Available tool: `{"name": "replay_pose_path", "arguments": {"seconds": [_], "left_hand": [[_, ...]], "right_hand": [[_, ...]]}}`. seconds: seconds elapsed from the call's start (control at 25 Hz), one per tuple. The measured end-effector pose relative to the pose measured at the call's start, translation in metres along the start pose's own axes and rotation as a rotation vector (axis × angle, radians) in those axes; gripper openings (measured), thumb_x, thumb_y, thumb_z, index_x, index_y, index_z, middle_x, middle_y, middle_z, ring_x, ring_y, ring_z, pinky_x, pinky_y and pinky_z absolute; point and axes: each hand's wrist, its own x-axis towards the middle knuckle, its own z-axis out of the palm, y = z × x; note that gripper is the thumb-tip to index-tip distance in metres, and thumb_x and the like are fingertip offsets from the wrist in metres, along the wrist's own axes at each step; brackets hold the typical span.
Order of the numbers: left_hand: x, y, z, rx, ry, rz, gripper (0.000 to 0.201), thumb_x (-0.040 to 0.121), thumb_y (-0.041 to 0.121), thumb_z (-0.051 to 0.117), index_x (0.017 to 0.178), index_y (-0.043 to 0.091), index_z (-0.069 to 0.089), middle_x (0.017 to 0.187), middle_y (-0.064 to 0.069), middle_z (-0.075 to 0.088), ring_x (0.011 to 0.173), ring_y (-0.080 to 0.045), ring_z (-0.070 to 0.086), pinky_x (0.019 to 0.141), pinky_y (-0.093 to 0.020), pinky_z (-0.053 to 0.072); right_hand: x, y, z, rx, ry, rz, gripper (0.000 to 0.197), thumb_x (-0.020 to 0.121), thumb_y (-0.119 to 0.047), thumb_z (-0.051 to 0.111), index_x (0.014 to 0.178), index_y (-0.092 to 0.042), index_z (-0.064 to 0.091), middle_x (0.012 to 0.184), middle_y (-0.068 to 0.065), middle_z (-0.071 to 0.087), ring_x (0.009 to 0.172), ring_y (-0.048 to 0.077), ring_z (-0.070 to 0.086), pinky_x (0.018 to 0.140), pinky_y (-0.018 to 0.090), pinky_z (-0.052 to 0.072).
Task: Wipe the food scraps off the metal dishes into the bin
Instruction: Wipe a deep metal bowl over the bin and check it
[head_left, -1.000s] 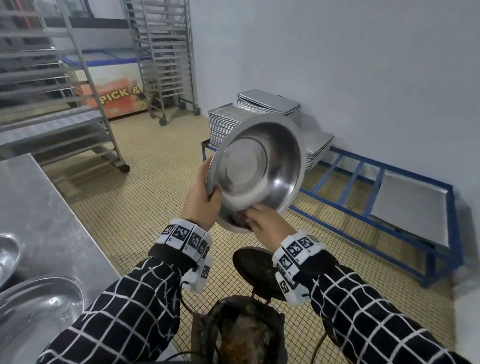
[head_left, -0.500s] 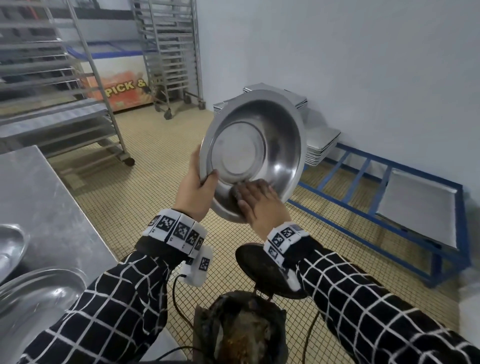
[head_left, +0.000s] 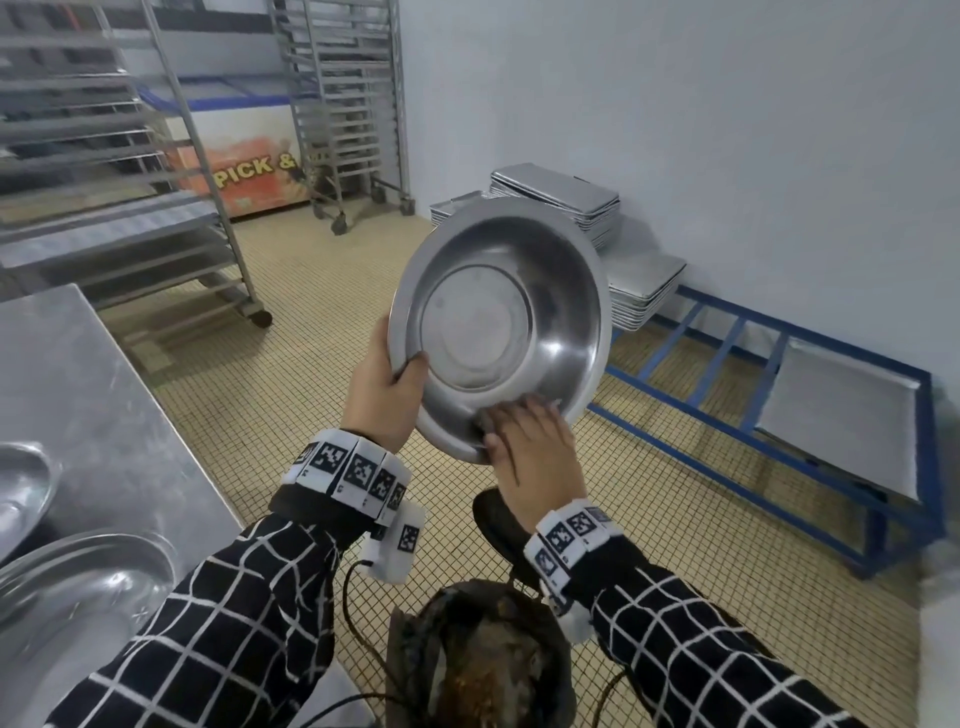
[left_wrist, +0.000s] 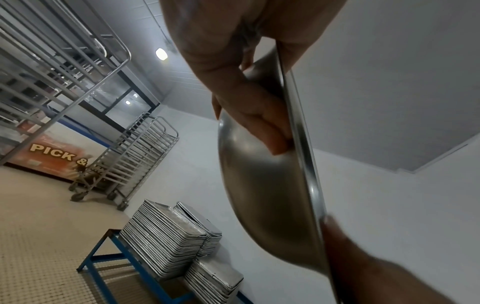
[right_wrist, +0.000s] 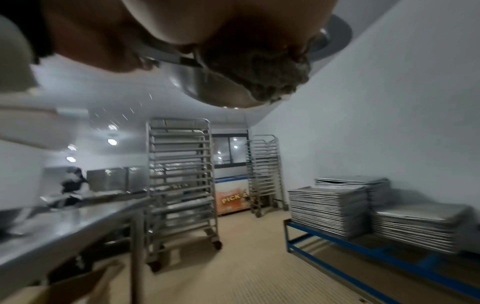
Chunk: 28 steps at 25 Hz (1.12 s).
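- Steel and shiny, the metal bowl (head_left: 501, 332) is held up on its side over the dark bin (head_left: 483, 660) in the head view. The left hand (head_left: 382, 389) grips the bowl's left rim, thumb inside. The right hand (head_left: 532, 457) presses a dark scrubbing pad (head_left: 485, 423) low inside the bowl, near the bottom rim. Two more metal dishes (head_left: 78, 587) sit on the steel surface (head_left: 78, 374) to the left.
- From the left wrist view, the left hand (left_wrist: 233, 67) pinches the bowl (left_wrist: 265, 195) at its thin rim, fingers curled on the outside. The right hand's tip shows blurry at the lower edge.
- From the right wrist view, the right hand (right_wrist: 182, 26) has its fingers curled round the brown, crumbly pad (right_wrist: 270, 76) against the bowl (right_wrist: 197, 86).
- I think the bowl is light and stiff, but smooth and maybe greasy, so it could slip. The rim looks like the best place to hold it, with a tight pinch while the other hand pushes.
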Motion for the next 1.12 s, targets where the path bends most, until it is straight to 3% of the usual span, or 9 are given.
{"name": "replay_pose_path", "arguments": {"seconds": [0.16, 0.24, 0.36, 0.44, 0.52, 0.72, 0.84, 1.0, 1.12], "left_hand": [[-0.007, -0.004, 0.003, -0.072, -0.008, -0.078, 0.043, 0.094, 0.012, 0.049, 0.134, 0.026, 0.042, 0.094, 0.008, 0.06, 0.083, -0.016, 0.062, 0.068, -0.038, 0.055], [-0.009, -0.004, 0.002, -0.113, -0.001, -0.129, 0.042, 0.093, 0.011, 0.049, 0.131, 0.026, 0.043, 0.091, 0.007, 0.06, 0.08, -0.022, 0.063, 0.064, -0.043, 0.056], [-0.009, -0.009, -0.005, -0.099, -0.02, -0.161, 0.041, 0.092, 0.009, 0.047, 0.129, 0.026, 0.046, 0.091, 0.002, 0.062, 0.079, -0.023, 0.063, 0.064, -0.042, 0.057], [-0.007, -0.014, -0.01, -0.098, -0.053, -0.199, 0.038, 0.091, 0.008, 0.047, 0.123, 0.03, 0.048, 0.094, -0.01, 0.065, 0.081, -0.036, 0.064, 0.068, -0.053, 0.057], [-0.006, -0.019, -0.013, -0.109, -0.054, -0.261, 0.036, 0.091, 0.01, 0.048, 0.122, 0.028, 0.051, 0.095, -0.015, 0.066, 0.078, -0.037, 0.066, 0.067, -0.056, 0.057], [-0.015, -0.026, -0.007, -0.065, 0.117, -0.166, 0.054, 0.086, 0.023, 0.064, 0.135, 0.021, 0.041, 0.117, 0.001, 0.061, 0.082, -0.008, 0.066, 0.066, -0.031, 0.058], [-0.029, -0.029, 0.013, -0.175, 0.04, -0.163, 0.075, 0.081, 0.027, 0.071, 0.141, 0.025, 0.026, 0.129, 0.0, 0.048, 0.093, -0.018, 0.066, 0.062, -0.03, 0.059], [-0.038, -0.017, 0.031, -0.358, -0.049, -0.295, 0.026, 0.087, 0.017, 0.065, 0.111, 0.013, 0.055, 0.1, -0.005, 0.067, 0.09, -0.023, 0.069, 0.064, -0.029, 0.058], [-0.029, -0.013, 0.025, -0.393, 0.025, -0.303, 0.012, 0.092, 0.007, 0.053, 0.095, 0.019, 0.054, 0.089, 0.0, 0.064, 0.08, -0.017, 0.066, 0.059, -0.025, 0.056]], "right_hand": [[0.013, 0.039, -0.006, -0.029, 0.063, 0.267, 0.062, 0.098, -0.049, 0.017, 0.151, -0.018, 0.005, 0.159, 0.006, -0.009, 0.144, 0.026, -0.016, 0.118, 0.044, 0.0], [0.028, 0.047, -0.017, 0.199, 0.122, 0.364, 0.069, 0.098, -0.047, 0.029, 0.15, -0.021, -0.009, 0.156, 0.001, -0.022, 0.143, 0.026, -0.016, 0.117, 0.045, 0.009], [0.041, 0.062, -0.029, 0.595, 0.228, 0.469, 0.069, 0.095, -0.046, 0.043, 0.152, -0.023, 0.01, 0.158, 0.003, 0.014, 0.142, 0.027, 0.023, 0.109, 0.045, 0.032], [0.043, 0.069, -0.033, 0.718, 0.225, 0.532, 0.06, 0.093, -0.041, 0.052, 0.144, -0.019, 0.031, 0.14, 0.005, 0.047, 0.126, 0.026, 0.049, 0.102, 0.041, 0.04], [0.042, 0.072, -0.036, 0.749, 0.19, 0.615, 0.051, 0.089, -0.034, 0.061, 0.134, -0.017, 0.045, 0.124, 0.004, 0.059, 0.113, 0.025, 0.057, 0.096, 0.039, 0.045], [0.034, 0.058, -0.04, 0.858, 0.272, 0.695, 0.032, 0.087, -0.02, 0.065, 0.117, -0.013, 0.055, 0.101, 0.0, 0.061, 0.099, 0.024, 0.062, 0.081, 0.033, 0.048], [0.03, 0.033, -0.041, 0.981, 0.376, 0.779, 0.042, 0.087, -0.019, 0.065, 0.125, -0.01, 0.05, 0.111, 0.004, 0.06, 0.1, 0.022, 0.06, 0.084, 0.035, 0.051], [0.025, 0.009, -0.046, 1.037, 0.488, 0.755, 0.05, 0.091, -0.028, 0.06, 0.134, -0.01, 0.043, 0.121, 0.003, 0.058, 0.107, 0.018, 0.056, 0.087, 0.027, 0.046], [0.021, 0.01, -0.053, 0.954, 0.307, 0.674, 0.031, 0.099, -0.033, 0.044, 0.121, -0.012, 0.051, 0.104, -0.005, 0.061, 0.089, 0.009, 0.06, 0.075, 0.02, 0.046]]}}
